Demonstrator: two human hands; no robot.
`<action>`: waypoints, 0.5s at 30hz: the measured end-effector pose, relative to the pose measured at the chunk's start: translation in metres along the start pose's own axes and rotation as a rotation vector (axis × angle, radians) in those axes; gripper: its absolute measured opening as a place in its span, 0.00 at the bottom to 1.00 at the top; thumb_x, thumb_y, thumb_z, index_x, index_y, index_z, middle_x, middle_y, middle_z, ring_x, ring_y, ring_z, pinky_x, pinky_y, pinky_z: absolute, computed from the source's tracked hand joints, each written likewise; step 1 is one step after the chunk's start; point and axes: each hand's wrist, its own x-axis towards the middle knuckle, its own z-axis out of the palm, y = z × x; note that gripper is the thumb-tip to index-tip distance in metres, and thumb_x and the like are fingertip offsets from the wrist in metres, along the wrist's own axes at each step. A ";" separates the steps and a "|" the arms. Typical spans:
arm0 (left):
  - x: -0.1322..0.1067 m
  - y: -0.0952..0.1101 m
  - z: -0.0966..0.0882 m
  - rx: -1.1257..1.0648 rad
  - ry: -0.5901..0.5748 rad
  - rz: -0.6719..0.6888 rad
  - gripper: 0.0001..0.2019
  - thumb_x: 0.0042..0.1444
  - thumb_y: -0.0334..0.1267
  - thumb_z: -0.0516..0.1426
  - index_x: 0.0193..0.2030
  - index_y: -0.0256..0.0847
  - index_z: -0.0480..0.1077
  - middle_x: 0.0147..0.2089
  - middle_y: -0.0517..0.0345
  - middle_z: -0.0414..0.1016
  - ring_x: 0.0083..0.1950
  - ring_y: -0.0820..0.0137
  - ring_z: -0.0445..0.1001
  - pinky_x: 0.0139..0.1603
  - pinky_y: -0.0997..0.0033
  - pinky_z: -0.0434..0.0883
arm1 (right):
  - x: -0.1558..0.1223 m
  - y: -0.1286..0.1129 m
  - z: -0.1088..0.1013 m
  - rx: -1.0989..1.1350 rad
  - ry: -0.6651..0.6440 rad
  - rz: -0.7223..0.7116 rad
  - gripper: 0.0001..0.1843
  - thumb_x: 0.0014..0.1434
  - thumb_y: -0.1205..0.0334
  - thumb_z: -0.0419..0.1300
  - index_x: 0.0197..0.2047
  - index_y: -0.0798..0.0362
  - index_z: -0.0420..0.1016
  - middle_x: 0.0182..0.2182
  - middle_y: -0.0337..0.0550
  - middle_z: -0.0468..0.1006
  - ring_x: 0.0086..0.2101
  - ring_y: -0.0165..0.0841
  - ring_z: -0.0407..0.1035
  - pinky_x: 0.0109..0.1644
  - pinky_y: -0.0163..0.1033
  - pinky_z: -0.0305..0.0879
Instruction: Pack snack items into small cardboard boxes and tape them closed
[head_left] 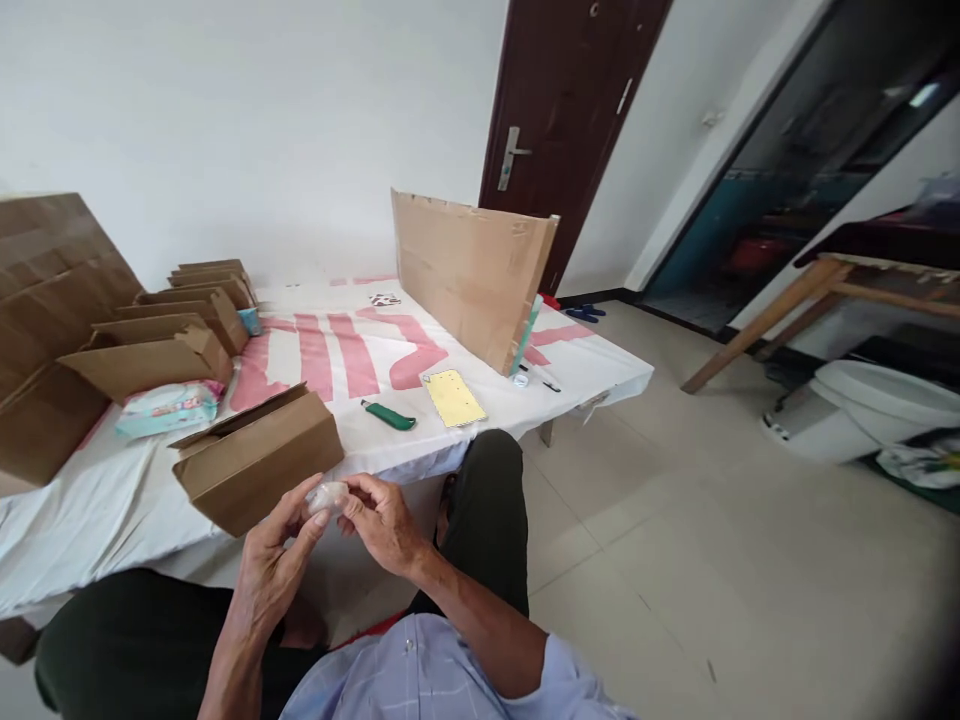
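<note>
Both of my hands meet in front of my chest, below the table's near edge. My left hand (274,565) and my right hand (382,520) pinch a small clear crumpled piece, tape or plastic film (327,495), between their fingertips. Just above the hands an open brown cardboard box (259,455) lies on the low table (97,510). A green utility knife (388,415) and a yellow card (454,397) lie on the cloth to the right of the box.
Several folded cardboard boxes (161,340) stack at the table's left, with a pack of wipes (169,408). A large cardboard sheet (469,275) stands upright at the far right end. A white bucket (862,405), a wooden bench (817,290) and a dark door (570,120) lie beyond.
</note>
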 end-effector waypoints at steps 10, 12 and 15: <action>0.005 -0.006 0.018 -0.359 -0.055 -0.168 0.29 0.57 0.59 0.71 0.55 0.36 0.84 0.24 0.59 0.73 0.27 0.69 0.71 0.33 0.69 0.70 | -0.008 0.005 -0.022 0.254 -0.065 0.037 0.36 0.58 0.30 0.73 0.54 0.53 0.81 0.26 0.33 0.77 0.23 0.26 0.69 0.29 0.34 0.70; 0.005 -0.001 0.027 -0.476 -0.060 -0.211 0.28 0.55 0.58 0.73 0.53 0.37 0.84 0.23 0.61 0.71 0.25 0.70 0.70 0.30 0.71 0.69 | -0.011 0.007 -0.028 0.264 -0.067 0.034 0.36 0.58 0.30 0.73 0.54 0.54 0.82 0.26 0.33 0.77 0.23 0.26 0.69 0.29 0.34 0.70; 0.003 0.005 0.042 -0.609 -0.093 -0.266 0.26 0.54 0.57 0.74 0.51 0.38 0.83 0.21 0.64 0.68 0.23 0.73 0.67 0.27 0.73 0.67 | -0.014 0.006 -0.040 0.260 -0.051 0.022 0.35 0.57 0.31 0.74 0.51 0.54 0.83 0.26 0.34 0.77 0.24 0.27 0.70 0.30 0.34 0.70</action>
